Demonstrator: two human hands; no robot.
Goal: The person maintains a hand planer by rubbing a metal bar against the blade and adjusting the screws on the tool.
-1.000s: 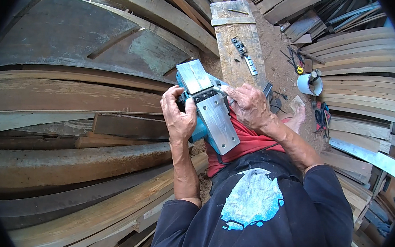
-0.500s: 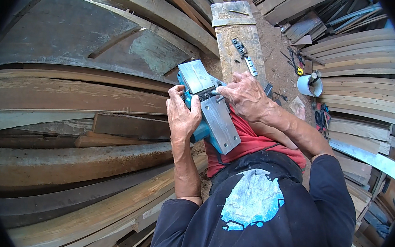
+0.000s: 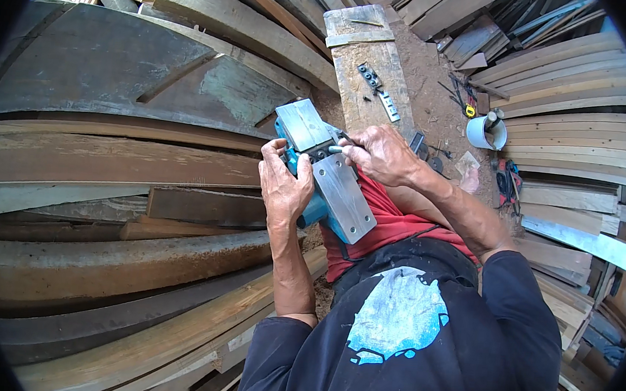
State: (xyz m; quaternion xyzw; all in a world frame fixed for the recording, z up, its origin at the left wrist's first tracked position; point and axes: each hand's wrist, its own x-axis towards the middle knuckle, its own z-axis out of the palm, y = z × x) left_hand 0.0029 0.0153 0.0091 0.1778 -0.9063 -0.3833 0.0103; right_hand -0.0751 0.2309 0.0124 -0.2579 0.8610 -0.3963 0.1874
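Both clamped: left grip [image 3: 285, 187] around the side of the planer [image 3: 344, 199], right grip [image 3: 352, 148] pinching a slim tool [image 3: 336, 149]; the planer lies between them, sole up, over red shorts [image 3: 397, 223].

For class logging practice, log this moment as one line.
left hand: holding planer; right hand: slim tool at planer; plank: metal parts

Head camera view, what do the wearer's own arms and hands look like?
The left hand and right hand are bare, with no gloves or watch visible. Both forearms are uncovered. The dark left sleeve and matching right sleeve are short, ending near the elbows.
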